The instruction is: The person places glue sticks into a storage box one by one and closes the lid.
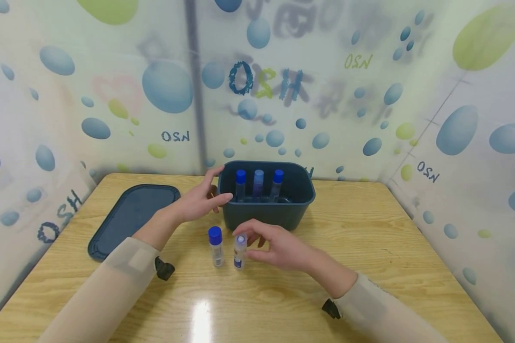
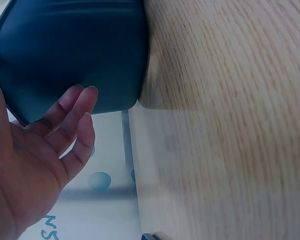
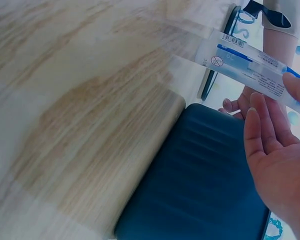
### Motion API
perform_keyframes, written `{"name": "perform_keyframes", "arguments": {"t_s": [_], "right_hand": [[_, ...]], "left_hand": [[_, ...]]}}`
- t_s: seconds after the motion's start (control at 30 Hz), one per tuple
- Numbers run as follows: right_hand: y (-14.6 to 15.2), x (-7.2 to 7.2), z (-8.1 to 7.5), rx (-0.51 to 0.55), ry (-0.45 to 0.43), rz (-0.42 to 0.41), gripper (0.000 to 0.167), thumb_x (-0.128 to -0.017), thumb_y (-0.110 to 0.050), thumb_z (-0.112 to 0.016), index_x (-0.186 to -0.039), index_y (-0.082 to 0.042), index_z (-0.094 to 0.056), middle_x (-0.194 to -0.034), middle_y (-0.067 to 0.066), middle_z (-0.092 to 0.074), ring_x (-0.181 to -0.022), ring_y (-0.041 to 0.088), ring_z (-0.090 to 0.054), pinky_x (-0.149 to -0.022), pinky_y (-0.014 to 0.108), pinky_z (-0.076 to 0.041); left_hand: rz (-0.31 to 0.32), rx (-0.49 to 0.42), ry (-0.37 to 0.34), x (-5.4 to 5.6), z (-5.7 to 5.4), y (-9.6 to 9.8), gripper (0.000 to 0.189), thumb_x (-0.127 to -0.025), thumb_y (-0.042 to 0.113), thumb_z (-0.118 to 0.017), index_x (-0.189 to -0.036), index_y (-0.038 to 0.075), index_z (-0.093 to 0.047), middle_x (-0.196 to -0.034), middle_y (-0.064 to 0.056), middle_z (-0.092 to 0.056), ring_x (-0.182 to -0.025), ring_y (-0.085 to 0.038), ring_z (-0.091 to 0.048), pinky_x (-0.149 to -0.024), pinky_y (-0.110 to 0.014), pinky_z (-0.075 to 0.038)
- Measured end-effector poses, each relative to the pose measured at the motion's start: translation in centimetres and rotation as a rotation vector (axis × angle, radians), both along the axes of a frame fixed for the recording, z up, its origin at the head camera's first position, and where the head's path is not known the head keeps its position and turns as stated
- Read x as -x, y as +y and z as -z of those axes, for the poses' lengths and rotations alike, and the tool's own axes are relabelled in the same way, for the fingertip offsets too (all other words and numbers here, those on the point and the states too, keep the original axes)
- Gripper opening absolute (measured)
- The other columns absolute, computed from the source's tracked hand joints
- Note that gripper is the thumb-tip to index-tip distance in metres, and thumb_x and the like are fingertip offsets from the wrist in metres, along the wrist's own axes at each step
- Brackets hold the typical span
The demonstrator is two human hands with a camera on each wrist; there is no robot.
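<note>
My right hand (image 1: 276,245) pinches a slim clear bottle (image 1: 239,259) with a pale top, thumb on its side and a fingertip by its top. In the right wrist view the label of a clear bottle (image 3: 245,65) shows beside the thumb. Just to the left stands a similar bottle with a blue cap (image 1: 215,235). My left hand (image 1: 199,197) spans the left end of a dark blue bin (image 1: 268,215), thumb and forefinger at its rim; the other fingers (image 2: 70,117) are loosely bent against its outer wall. Three bottles (image 1: 258,183) with blue caps stand inside the bin.
The bin's dark lid (image 1: 133,219) lies on the wooden table (image 1: 360,238) to the left, beside my left forearm. A patterned curtain (image 1: 334,95) borders the table's back and sides. Black straps (image 1: 165,269) sit at both wrists.
</note>
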State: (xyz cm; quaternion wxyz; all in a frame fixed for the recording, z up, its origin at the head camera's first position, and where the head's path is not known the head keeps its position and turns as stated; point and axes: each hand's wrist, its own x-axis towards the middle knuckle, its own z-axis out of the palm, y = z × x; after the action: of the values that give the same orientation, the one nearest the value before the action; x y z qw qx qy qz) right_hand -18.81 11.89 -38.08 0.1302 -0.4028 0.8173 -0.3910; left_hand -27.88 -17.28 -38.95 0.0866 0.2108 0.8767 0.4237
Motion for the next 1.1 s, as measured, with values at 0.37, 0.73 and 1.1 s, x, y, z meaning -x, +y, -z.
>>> {"name": "perform_keyframes", "arguments": {"t_s": [0.37,0.73,1.1], "right_hand": [[0.0,0.0,0.4,0.042,0.055,0.003,0.043,-0.105,-0.016,-0.077,-0.144,-0.022,-0.062,-0.129,-0.003,-0.074,-0.113,0.022,-0.071,-0.101,0.042,-0.061],[0.8,0.1,-1.4,0.175,0.207,0.029,0.046,-0.101,-0.007,-0.08,-0.143,-0.013,-0.063,-0.128,0.005,-0.074,-0.103,0.018,-0.072,-0.093,0.036,-0.063],[1.4,0.9,-4.6,0.261,0.342,0.109,0.047,-0.098,-0.003,-0.082,-0.141,-0.01,-0.065,-0.115,0.005,-0.074,-0.097,0.018,-0.07,-0.085,0.034,-0.061]], "left_hand": [[0.0,0.0,0.0,-0.1,0.0,0.0,0.094,-0.108,0.062,-0.061,-0.176,0.039,-0.001,-0.11,-0.015,-0.072,-0.096,-0.034,-0.073,-0.084,-0.04,-0.057],[0.004,0.0,0.001,0.0,-0.1,0.0,0.094,-0.108,0.062,-0.061,-0.176,0.038,-0.001,-0.108,-0.016,-0.072,-0.096,-0.035,-0.073,-0.085,-0.041,-0.058],[0.001,0.011,0.008,0.2,0.0,-0.1,0.093,-0.108,0.061,-0.061,-0.176,0.037,-0.002,-0.108,-0.017,-0.072,-0.095,-0.033,-0.073,-0.084,-0.04,-0.057]]}}
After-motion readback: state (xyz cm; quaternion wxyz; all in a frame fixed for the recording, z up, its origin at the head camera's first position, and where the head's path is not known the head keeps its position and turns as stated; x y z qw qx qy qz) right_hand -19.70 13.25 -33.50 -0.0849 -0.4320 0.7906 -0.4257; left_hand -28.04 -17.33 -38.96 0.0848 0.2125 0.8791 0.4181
